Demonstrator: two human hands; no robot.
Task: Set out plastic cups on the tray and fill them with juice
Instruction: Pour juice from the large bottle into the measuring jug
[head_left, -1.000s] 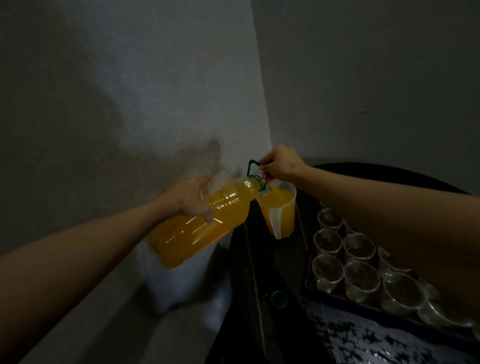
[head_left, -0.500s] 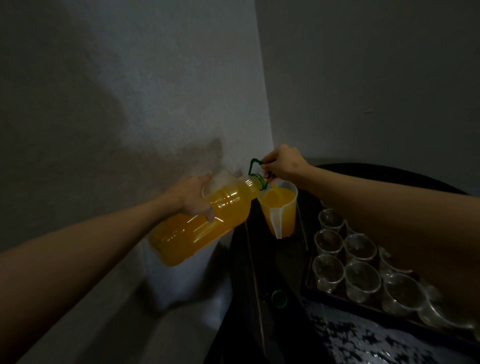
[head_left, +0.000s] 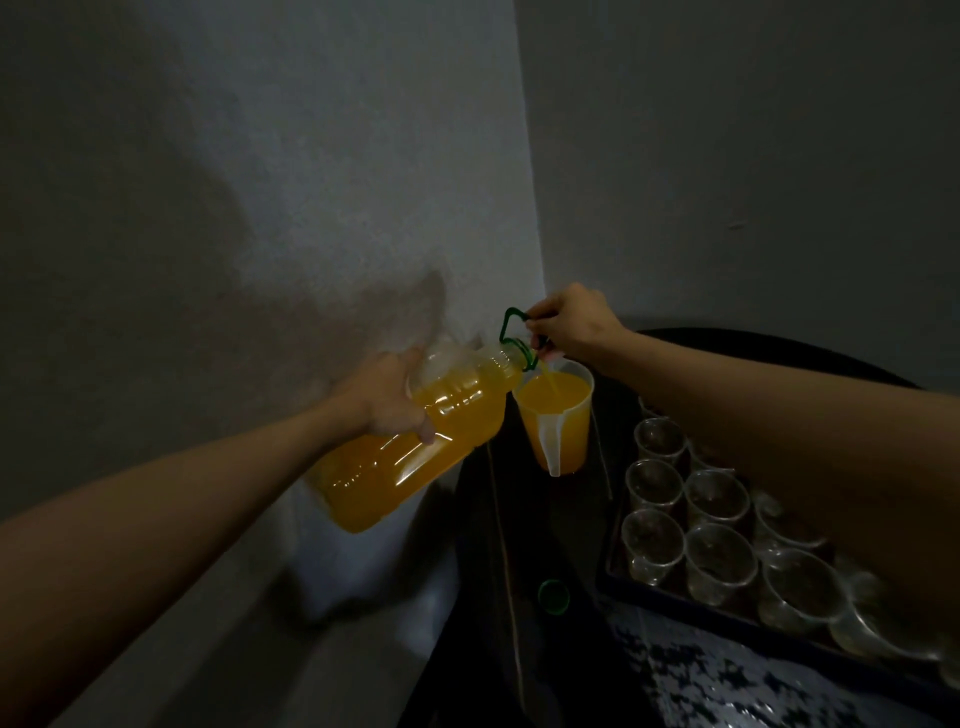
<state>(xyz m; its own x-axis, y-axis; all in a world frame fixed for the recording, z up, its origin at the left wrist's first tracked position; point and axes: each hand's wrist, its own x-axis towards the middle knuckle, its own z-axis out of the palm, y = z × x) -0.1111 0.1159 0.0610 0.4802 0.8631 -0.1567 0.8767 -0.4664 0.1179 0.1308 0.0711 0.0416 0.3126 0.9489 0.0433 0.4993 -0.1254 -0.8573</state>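
Bottle (head_left: 415, 457) tilted — neck up-right over jug (head_left: 558, 431), left hand (head_left: 387, 400) gripping body.

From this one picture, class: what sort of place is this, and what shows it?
Likely a dim indoor corner set up for serving drinks: bare walls, a dark table, a tray of clear plastic cups, a juice jug.

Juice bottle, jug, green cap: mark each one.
juice bottle (head_left: 410, 473), head view, on its juice-filled side wall.
jug (head_left: 571, 431), head view, on its outer wall below the rim.
green cap (head_left: 554, 594), head view, on the cap's middle.
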